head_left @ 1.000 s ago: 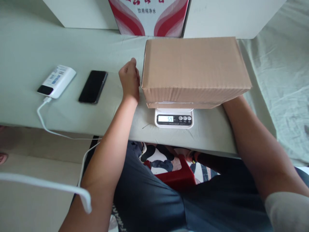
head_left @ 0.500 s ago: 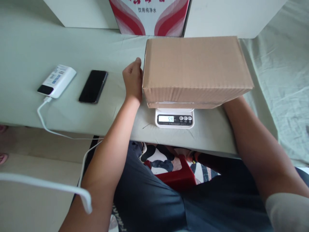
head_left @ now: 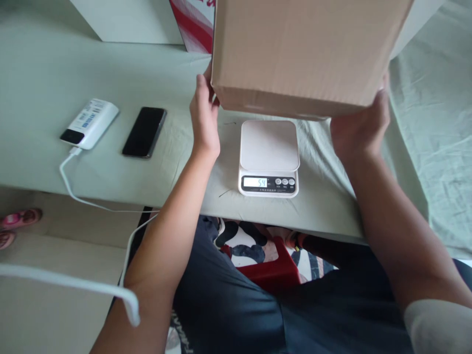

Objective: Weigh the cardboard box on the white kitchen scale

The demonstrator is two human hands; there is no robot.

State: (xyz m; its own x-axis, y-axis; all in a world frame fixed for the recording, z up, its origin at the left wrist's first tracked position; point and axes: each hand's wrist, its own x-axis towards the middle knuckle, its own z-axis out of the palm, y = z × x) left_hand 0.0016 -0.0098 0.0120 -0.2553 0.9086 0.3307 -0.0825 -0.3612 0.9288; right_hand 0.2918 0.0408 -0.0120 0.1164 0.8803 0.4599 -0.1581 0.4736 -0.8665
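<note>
The cardboard box (head_left: 306,49) is up in the air above the white scale (head_left: 269,158), with the left hand (head_left: 205,118) and right hand (head_left: 359,129) gripping its two ends. Off to the left there's a phone (head_left: 144,132) and power bank (head_left: 90,123) on the table (head_left: 44,73).

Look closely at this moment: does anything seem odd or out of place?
Yes. The scale display reads 54, though its platform is bare: the cardboard box is held clear above it by the left hand and right hand.
</note>
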